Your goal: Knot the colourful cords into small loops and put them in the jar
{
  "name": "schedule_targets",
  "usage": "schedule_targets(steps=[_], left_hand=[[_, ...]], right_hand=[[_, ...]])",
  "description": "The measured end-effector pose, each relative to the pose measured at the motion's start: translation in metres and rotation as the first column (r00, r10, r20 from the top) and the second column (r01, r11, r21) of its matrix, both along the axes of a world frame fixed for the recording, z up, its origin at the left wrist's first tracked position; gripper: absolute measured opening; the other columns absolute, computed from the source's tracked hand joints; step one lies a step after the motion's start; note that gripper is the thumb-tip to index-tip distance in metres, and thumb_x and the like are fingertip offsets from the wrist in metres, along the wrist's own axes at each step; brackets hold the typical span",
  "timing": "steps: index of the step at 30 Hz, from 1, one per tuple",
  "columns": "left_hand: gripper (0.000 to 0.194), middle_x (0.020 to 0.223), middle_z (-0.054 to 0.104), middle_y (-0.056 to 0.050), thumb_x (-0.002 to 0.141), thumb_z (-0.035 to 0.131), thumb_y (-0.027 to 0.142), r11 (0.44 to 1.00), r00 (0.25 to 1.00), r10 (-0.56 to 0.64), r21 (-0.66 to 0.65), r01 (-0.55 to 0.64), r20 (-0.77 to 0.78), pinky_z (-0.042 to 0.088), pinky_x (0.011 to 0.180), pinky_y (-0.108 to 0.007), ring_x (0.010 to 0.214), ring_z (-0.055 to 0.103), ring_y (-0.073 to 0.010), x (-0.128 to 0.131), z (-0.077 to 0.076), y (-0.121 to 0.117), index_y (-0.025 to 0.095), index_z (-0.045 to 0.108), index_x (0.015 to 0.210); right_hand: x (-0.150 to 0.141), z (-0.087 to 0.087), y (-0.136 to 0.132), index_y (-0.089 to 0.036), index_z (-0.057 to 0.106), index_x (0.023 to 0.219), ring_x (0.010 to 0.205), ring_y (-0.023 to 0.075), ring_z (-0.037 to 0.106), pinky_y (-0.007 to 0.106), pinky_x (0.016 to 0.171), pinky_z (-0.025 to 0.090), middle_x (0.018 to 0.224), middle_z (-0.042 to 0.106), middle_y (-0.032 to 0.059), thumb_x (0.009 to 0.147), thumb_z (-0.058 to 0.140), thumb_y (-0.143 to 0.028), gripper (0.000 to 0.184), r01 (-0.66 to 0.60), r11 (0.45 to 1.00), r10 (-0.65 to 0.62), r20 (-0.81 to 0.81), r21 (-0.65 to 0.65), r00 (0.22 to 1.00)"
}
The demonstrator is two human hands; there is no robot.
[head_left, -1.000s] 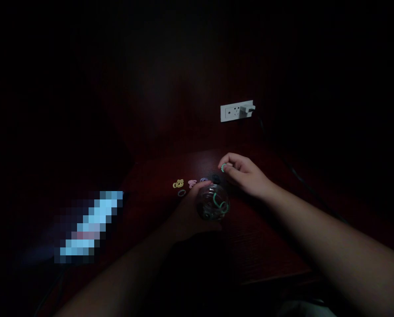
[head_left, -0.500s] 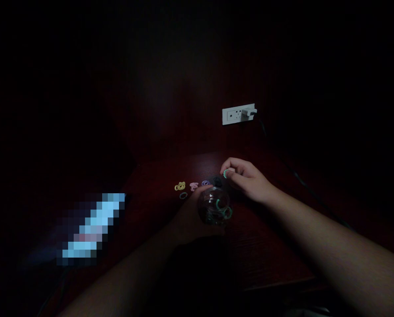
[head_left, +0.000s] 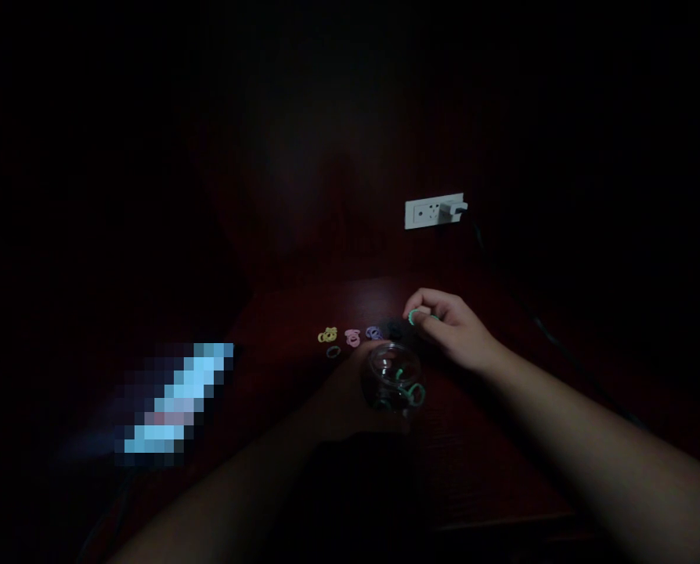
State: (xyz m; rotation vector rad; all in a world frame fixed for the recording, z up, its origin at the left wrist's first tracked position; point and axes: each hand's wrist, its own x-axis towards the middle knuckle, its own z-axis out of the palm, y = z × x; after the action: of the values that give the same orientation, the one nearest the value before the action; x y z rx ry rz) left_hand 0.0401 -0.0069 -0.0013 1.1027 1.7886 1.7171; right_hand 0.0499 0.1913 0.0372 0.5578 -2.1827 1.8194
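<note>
My left hand (head_left: 350, 392) is wrapped round a clear plastic jar (head_left: 392, 360), its mouth tilted toward me. Green hair ties (head_left: 414, 394) show in or against the jar. Between the thumb and fingers of my right hand (head_left: 447, 321) is a green hair tie (head_left: 413, 317), held just above the tabletop. Beyond the jar lie small groups of yellow hair ties (head_left: 328, 335), pink hair ties (head_left: 353, 338) and purple hair ties (head_left: 373, 333). A dark group (head_left: 395, 329) beside the purple ones is hard to make out. One pale ring-shaped tie (head_left: 333, 352) lies apart, in front of the yellow ones.
The dark red wooden table (head_left: 303, 309) meets a wall at the back. A white wall socket (head_left: 434, 211) holds a plug, with a dark cable (head_left: 546, 330) running down the right. A bright pixelated screen (head_left: 179, 399) stands at left. The room is very dim.
The whole view has shifted slightly, so everything sits a little to the right and lower. My left hand still holds the jar, and the green hair tie remains in my right hand.
</note>
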Motion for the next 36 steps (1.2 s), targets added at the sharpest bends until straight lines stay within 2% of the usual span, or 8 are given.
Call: schedule_targets(steps=[7, 16, 22, 27, 36], left_hand=[[0.092, 0.126, 0.046, -0.013, 0.045, 0.081, 0.013, 0.998, 0.998, -0.056, 0.007, 0.055, 0.033, 0.042, 0.089, -0.046, 0.113, 0.047, -0.0297, 0.0006, 0.0000, -0.0014, 0.023, 0.034, 0.124], [0.094, 0.125, 0.047, -0.013, 0.041, 0.083, 0.015, 0.998, 0.998, 0.053, 0.023, -0.054, 0.034, 0.038, 0.093, -0.049, 0.115, 0.045, -0.0308, 0.0033, 0.0011, 0.0005, 0.022, 0.036, 0.122], [0.094, 0.126, 0.045, -0.013, 0.043, 0.082, 0.016, 0.995, 0.996, 0.091, 0.050, -0.091, -0.004, 0.038, 0.094, -0.046, 0.116, 0.045, -0.0294, -0.0005, 0.0006, -0.0026, 0.022, 0.033, 0.123], [0.097, 0.127, 0.045, -0.014, 0.043, 0.083, 0.017, 0.996, 0.995, 0.089, 0.025, -0.088, -0.033, 0.037, 0.095, -0.048, 0.116, 0.045, -0.0303, -0.0027, -0.0005, -0.0037, 0.022, 0.032, 0.125], [0.097, 0.126, 0.046, -0.013, 0.043, 0.082, 0.014, 0.995, 0.995, 0.087, 0.051, -0.084, -0.058, 0.036, 0.095, -0.049, 0.116, 0.045, -0.0312, -0.0046, -0.0038, -0.0035, 0.024, 0.033, 0.125]], right_hand=[[0.0022, 0.0019, -0.0001, -0.015, 0.049, 0.073, 0.046, 0.0060, 0.034, 0.020, 0.043, 0.025, 0.055, 0.044, -0.0046, 0.079, 0.053, -0.030, 0.016, 0.006, 1.000, -0.006, -0.001, 0.030, 1.000], [0.0028, -0.0025, -0.0012, -0.016, 0.050, 0.073, 0.043, 0.0057, 0.032, 0.020, 0.041, 0.024, 0.053, 0.043, -0.0049, 0.080, 0.053, -0.035, 0.021, 0.008, 1.000, -0.008, 0.025, 0.005, 1.000], [0.0046, -0.0020, -0.0031, -0.017, 0.049, 0.067, 0.043, 0.0060, 0.032, 0.020, 0.040, 0.024, 0.052, 0.041, -0.0048, 0.080, 0.054, -0.037, 0.025, 0.046, 0.998, -0.047, 0.025, 0.052, 0.999], [0.0070, -0.0013, -0.0039, -0.017, 0.047, 0.064, 0.044, 0.0064, 0.032, 0.021, 0.040, 0.025, 0.051, 0.040, -0.0045, 0.079, 0.055, -0.038, 0.027, 0.083, 0.993, -0.082, -0.009, 0.085, 0.997], [0.0057, -0.0036, -0.0024, -0.018, 0.044, 0.064, 0.042, 0.0068, 0.028, 0.022, 0.040, 0.023, 0.049, 0.035, -0.0053, 0.082, 0.049, -0.039, 0.028, 0.071, 0.994, -0.069, -0.021, 0.084, 0.997]])
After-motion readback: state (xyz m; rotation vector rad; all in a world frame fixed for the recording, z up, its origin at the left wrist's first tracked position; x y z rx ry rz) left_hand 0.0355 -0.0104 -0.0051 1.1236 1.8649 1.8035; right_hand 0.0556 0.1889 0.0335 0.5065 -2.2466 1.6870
